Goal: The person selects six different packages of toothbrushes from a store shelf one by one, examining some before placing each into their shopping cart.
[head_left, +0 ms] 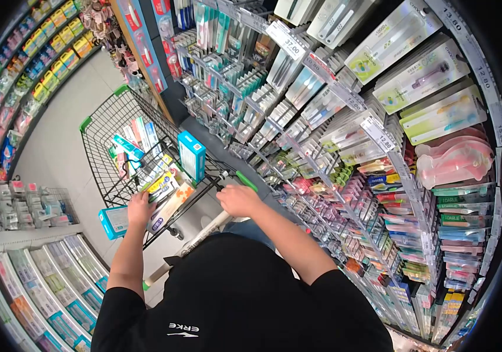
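Note:
A black wire shopping cart [99, 154] with green corners stands in front of me, holding several packaged goods. My left hand [139, 207] is at the near end of the cart, its fingers and thumb closed at the edge of a yellow-and-black package [162, 185]. Beside that package lies a beige pack [174, 202] with an orange print. My right hand [237, 200] is wrapped round the pale cart handle [204, 232] near its green right end. A blue box [191, 157] stands upright at the cart's right side, and another blue box [113, 223] is at its left.
Tall racks of hanging blister packs [421, 76] with price tags [286, 39] line my right. A low shelf of boxed goods [45, 281] is at lower left. A shelf of colourful packs [42, 76] curves along the far left. Pale tiled floor [57, 141] lies between the shelves.

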### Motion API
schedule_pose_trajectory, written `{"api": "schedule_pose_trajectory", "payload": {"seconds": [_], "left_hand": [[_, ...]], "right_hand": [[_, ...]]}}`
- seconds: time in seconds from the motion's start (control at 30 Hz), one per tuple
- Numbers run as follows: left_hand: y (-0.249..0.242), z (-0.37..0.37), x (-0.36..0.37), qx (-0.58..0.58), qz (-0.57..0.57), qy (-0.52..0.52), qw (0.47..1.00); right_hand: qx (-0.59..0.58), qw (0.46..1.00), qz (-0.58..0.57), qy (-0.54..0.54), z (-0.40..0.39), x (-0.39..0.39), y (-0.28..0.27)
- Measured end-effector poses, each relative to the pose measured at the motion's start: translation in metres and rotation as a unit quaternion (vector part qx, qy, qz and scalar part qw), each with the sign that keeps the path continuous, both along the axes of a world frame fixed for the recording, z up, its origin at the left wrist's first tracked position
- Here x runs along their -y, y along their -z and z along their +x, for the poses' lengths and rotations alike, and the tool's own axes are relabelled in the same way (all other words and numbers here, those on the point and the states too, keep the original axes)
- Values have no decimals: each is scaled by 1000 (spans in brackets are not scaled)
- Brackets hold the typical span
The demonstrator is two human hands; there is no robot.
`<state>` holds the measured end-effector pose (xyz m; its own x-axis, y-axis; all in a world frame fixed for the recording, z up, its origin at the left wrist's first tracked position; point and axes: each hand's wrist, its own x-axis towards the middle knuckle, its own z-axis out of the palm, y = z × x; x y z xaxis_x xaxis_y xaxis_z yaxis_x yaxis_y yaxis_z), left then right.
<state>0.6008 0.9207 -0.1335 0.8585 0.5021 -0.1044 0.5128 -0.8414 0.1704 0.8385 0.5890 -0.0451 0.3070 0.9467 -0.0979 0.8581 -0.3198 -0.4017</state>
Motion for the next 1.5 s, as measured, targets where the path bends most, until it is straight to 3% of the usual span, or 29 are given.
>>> {"api": "schedule_pose_trajectory", "payload": {"seconds": [0.07, 0.2, 0.33, 0.47, 0.53, 0.57, 0.6, 0.67, 0.7, 0.73, 0.8, 0.83, 0.87, 0.93, 1.0, 1.17, 1.2, 1.37, 1.5], "left_hand": [[3, -4, -2, 25, 28, 67, 997], [-13, -5, 5, 117, 45, 88, 988], [-54, 12, 34, 249, 27, 35, 967], [-98, 36, 84, 359, -69, -69, 928], [-132, 55, 116, 398, -173, -131, 892], [-137, 66, 129, 441, -271, -132, 845], [-139, 68, 139, 402, -333, -142, 841], [-170, 82, 167, 415, -452, -114, 781], [-172, 84, 174, 392, -420, -98, 813], [-182, 90, 178, 402, -443, -76, 798], [-195, 92, 170, 313, -553, -63, 770], [-205, 92, 164, 274, -551, -60, 786], [-197, 91, 158, 291, -543, -46, 786], [-216, 100, 154, 345, -628, -82, 693], [-219, 109, 147, 373, -658, -54, 652], [-225, 119, 143, 381, -695, -87, 603], [-227, 119, 144, 381, -696, -86, 602], [-230, 120, 150, 402, -660, -69, 631], [-186, 118, 161, 394, -650, -30, 648]], "right_hand": [[-10, 1000, -19, -4, 0, -1, -7], [-21, 999, -42, -1, 2, -3, -11], [-48, 997, -61, -2, 2, -5, -8], [-143, 988, 44, 31, -2, -10, -29], [-99, 983, 137, 77, -13, -17, -58], [-111, 980, 151, 71, -15, -18, -70], [-127, 976, 164, 65, -16, -19, -78], [-147, 965, 208, 55, -19, -13, -78], [-210, 956, 188, 78, -24, -4, -84], [-264, 944, 169, 100, -25, 4, -96], [-295, 941, 110, 128, -29, 23, -118], [-313, 935, 60, 153, -26, 30, -124], [-315, 934, 57, 157, -27, 39, -125], [-455, 874, 52, 166, -29, 58, -126], [-503, 845, 73, 164, -30, 70, -132], [-613, 760, 89, 198, -37, 86, -140], [-633, 739, 114, 199, -37, 88, -142], [-630, 736, 152, 196, -40, 96, -144], [-615, 740, 174, 210, -38, 112, -138]]}}
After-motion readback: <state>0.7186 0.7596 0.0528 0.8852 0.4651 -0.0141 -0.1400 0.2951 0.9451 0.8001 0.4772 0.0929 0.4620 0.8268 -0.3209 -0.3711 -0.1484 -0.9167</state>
